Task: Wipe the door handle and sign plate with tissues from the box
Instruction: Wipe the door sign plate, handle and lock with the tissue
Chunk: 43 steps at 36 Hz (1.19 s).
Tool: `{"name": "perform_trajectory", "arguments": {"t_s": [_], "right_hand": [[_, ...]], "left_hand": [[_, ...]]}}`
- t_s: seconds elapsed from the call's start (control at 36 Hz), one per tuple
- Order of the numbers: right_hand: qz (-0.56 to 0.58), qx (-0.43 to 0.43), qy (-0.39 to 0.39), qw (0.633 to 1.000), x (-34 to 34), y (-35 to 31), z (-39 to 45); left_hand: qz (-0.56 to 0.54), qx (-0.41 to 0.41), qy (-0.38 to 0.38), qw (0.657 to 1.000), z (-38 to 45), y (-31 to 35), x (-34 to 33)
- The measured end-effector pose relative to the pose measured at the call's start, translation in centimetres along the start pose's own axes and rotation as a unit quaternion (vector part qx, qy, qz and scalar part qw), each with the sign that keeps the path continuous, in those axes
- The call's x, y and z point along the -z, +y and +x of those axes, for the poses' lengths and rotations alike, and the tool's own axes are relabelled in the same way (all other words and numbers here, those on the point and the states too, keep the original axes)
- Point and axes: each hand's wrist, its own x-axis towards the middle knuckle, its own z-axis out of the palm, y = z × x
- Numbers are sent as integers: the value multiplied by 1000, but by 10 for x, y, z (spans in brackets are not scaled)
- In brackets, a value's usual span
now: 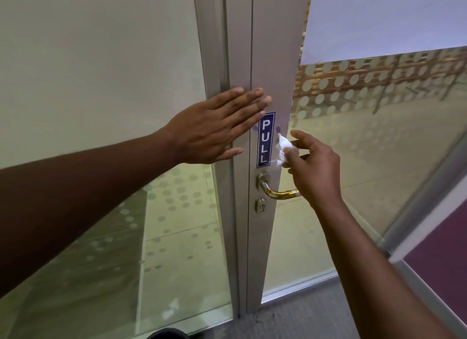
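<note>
Crumpled white tissue [282, 148], pinched in the right hand [314, 170], sat beside the blue PULL sign plate [265, 139]; the left hand [209, 129] lay flat, open.

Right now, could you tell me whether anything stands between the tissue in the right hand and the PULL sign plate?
Nothing visible does. The tissue in the right hand sits just right of the sign plate; the left hand lies flat up-left.
</note>
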Motion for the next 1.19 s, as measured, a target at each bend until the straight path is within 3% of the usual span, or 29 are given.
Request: {"name": "perform_trajectory", "arguments": {"t_s": [0.17, 0.39, 0.67, 0.78, 1.0, 1.19], "right_hand": [[-99, 56, 24, 993, -4, -1, 6], [-126, 76, 35, 988, -7, 6, 8], [-95, 204, 120, 967, -15, 6, 13], [-104, 245, 112, 957, -21, 13, 20], [-180, 245, 69, 950, -33, 24, 17], [-226, 278, 117, 926, -36, 34, 22]], "left_hand": [[31, -11, -4, 999, -3, -6, -8], [37, -19, 7, 999, -3, -7, -13], [37, -18, 0, 999, -3, -6, -11], [33, -18, -4, 999, -2, -6, -12], [33, -20, 11, 999, -2, -6, -14], [31, -19, 9, 999, -3, -7, -15]]}}
